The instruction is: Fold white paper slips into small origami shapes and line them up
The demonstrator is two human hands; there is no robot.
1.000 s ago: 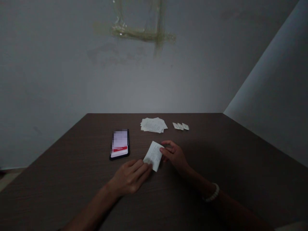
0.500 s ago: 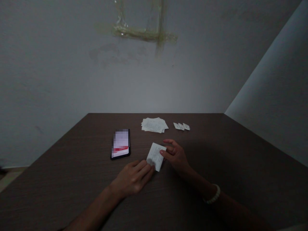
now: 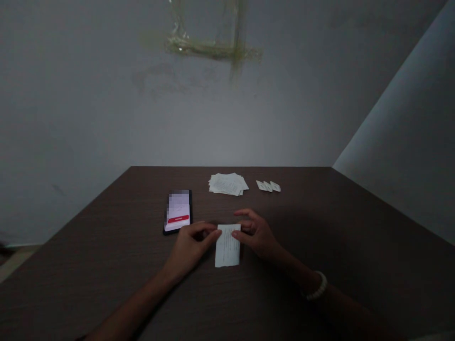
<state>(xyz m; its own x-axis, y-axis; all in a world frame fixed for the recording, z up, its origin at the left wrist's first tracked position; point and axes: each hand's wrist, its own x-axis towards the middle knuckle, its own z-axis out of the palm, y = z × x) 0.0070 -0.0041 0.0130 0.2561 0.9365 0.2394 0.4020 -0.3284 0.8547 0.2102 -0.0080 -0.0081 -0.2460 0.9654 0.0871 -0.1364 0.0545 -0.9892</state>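
Observation:
A small white paper with printed lines (image 3: 228, 248) is held upright in the head view, just above the dark table (image 3: 117, 284) or touching it; I cannot tell which. My left hand (image 3: 194, 244) pinches its upper left edge between thumb and fingers. On the opposite edge, my right hand (image 3: 258, 234) grips the paper, thumb on the printed face and fingers behind, the index finger stretched out past the top. A bracelet of pale beads (image 3: 317, 286) circles my right wrist.
Left of the paper lies a phone (image 3: 178, 208) with its screen lit. Farther back are a loose pile of printed papers (image 3: 228, 183) and several small folded papers (image 3: 268, 186) to its right. A wall with yellowed tape (image 3: 213, 49) rises behind the table.
The paper has turned from a slant to nearly straight and come a little closer. My left hand has shifted from its lower left corner up to its upper left edge.

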